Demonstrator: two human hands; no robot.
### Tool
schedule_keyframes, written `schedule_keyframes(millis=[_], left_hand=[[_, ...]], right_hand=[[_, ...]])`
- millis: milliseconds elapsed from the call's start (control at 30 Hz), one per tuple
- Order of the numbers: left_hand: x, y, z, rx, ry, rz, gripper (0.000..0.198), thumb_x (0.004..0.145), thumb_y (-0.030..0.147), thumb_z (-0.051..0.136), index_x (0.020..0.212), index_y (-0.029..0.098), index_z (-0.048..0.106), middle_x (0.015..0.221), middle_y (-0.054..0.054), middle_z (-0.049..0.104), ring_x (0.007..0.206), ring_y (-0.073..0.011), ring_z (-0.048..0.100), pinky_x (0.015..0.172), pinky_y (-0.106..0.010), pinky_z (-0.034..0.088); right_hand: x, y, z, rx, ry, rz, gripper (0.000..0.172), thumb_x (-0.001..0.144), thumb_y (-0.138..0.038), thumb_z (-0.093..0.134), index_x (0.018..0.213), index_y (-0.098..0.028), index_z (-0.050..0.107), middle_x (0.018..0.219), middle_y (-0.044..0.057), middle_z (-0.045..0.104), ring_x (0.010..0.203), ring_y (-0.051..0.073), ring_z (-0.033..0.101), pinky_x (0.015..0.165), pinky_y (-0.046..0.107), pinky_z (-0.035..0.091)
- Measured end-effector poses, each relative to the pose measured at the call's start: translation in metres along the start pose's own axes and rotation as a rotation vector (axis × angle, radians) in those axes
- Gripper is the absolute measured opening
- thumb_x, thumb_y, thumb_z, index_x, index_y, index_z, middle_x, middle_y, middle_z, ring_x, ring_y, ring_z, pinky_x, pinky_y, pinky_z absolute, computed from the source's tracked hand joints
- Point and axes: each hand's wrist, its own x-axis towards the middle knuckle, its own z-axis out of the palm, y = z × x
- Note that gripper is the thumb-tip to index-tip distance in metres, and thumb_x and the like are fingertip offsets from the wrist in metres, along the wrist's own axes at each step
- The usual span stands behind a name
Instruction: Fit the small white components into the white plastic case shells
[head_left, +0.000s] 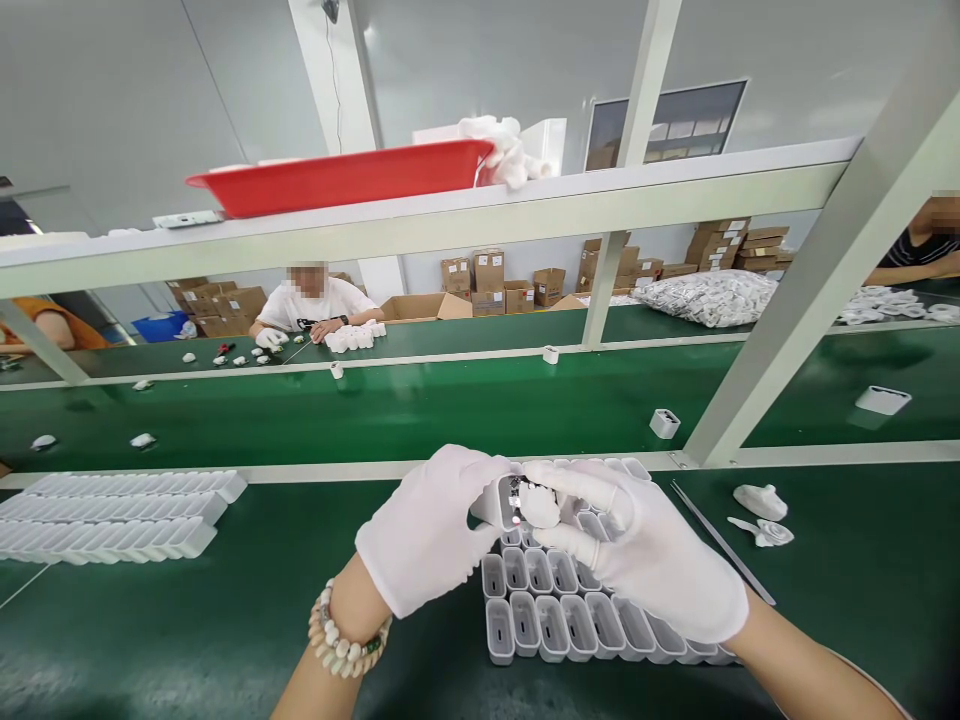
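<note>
Both of my hands wear white gloves and meet above rows of open white housings (553,628) on the green table. My left hand (439,525) grips a white housing (491,503) between thumb and fingers. Pinched in my right hand (637,545) is a small white part (538,506) with dark, fine components at its left side, held at the housing's opening. Fingers partly cover both pieces. Behind and under my right hand, more of the housings are hidden.
Rows of white housings (112,515) stand at the left. Tweezers (724,540) and crumpled white pieces (761,502) lie right. A green conveyor (450,405) carries scattered parts beyond a metal rail. A red tray (345,180) sits on the overhead shelf. A person (315,300) works opposite.
</note>
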Motion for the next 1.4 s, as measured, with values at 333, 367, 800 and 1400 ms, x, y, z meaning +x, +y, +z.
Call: schedule_keyframes(millis=[333, 367, 800, 1400], left_hand=[[0.009, 0.001, -0.004, 0.051, -0.071, -0.005, 0.019, 0.074, 0.005, 0.058, 0.081, 0.022, 0.059, 0.078, 0.000, 0.065, 0.080, -0.0188, 0.060, 0.070, -0.030, 0.051], [0.009, 0.001, -0.005, 0.056, -0.078, -0.005, 0.019, 0.074, 0.005, 0.058, 0.082, 0.022, 0.060, 0.079, 0.000, 0.065, 0.080, -0.0189, 0.060, 0.069, -0.030, 0.050], [0.011, 0.003, -0.004, 0.052, -0.146, -0.043, 0.014, 0.076, 0.009, 0.061, 0.074, 0.021, 0.054, 0.075, 0.001, 0.063, 0.077, -0.0186, 0.055, 0.067, -0.030, 0.046], [0.005, 0.006, 0.016, -0.044, 0.005, -0.182, 0.041, 0.074, 0.022, 0.071, 0.115, 0.024, 0.064, 0.101, -0.004, 0.066, 0.094, -0.0246, 0.062, 0.083, -0.043, 0.054]], right_hand=[[-0.002, -0.007, 0.004, -0.082, 0.039, 0.061, 0.034, 0.086, -0.033, 0.065, 0.119, -0.033, 0.068, 0.104, 0.002, 0.076, 0.098, 0.024, 0.072, 0.087, 0.040, 0.060], [-0.002, -0.007, 0.004, -0.098, 0.029, 0.062, 0.035, 0.085, -0.033, 0.065, 0.121, -0.034, 0.067, 0.103, 0.002, 0.076, 0.097, 0.024, 0.072, 0.087, 0.040, 0.060], [0.000, -0.009, 0.004, -0.060, -0.073, 0.128, 0.023, 0.087, -0.031, 0.062, 0.108, -0.029, 0.069, 0.101, 0.003, 0.074, 0.098, 0.025, 0.069, 0.088, 0.040, 0.058], [-0.006, 0.004, 0.027, -0.189, 0.120, -0.046, 0.036, 0.092, -0.041, 0.054, 0.121, -0.021, 0.059, 0.108, 0.009, 0.074, 0.100, 0.027, 0.070, 0.085, 0.044, 0.058]])
